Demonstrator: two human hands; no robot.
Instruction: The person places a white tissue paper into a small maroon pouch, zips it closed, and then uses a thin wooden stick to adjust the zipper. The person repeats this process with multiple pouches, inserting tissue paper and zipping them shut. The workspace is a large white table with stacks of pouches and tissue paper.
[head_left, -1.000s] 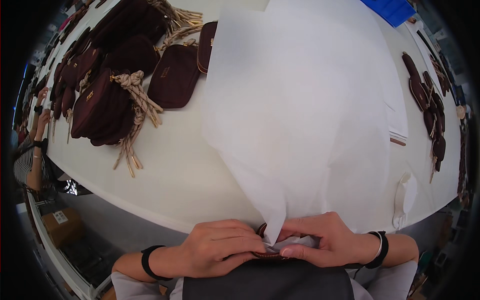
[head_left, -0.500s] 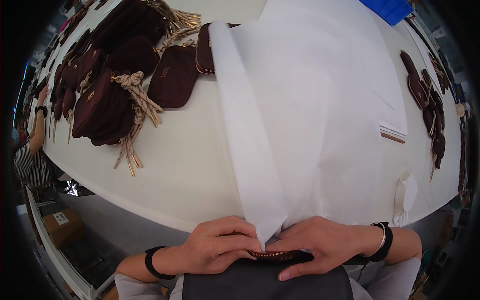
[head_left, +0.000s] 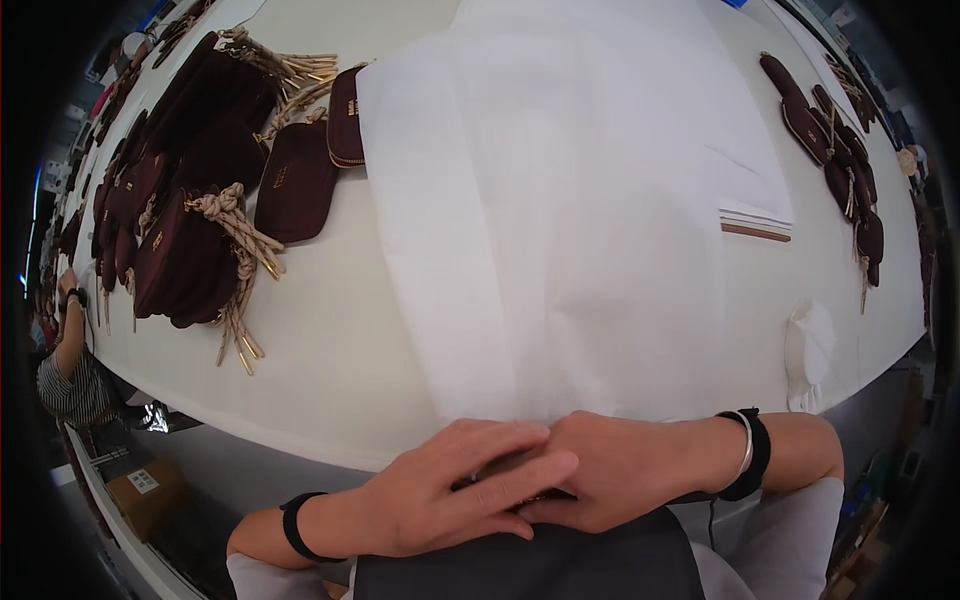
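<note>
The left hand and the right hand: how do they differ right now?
The left hand reaches its fingers across the right hand, which is partly covered.
The left hand's wrist wears one black band; the right's wears another black band plus a silver bangle.
Both are ungloved, backs toward the camera.

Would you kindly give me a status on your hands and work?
Left hand overlapping right hand. Dark pouch mostly hidden by fingers; zip state unclear. White sheet spread ahead, reaching the hands.
</note>
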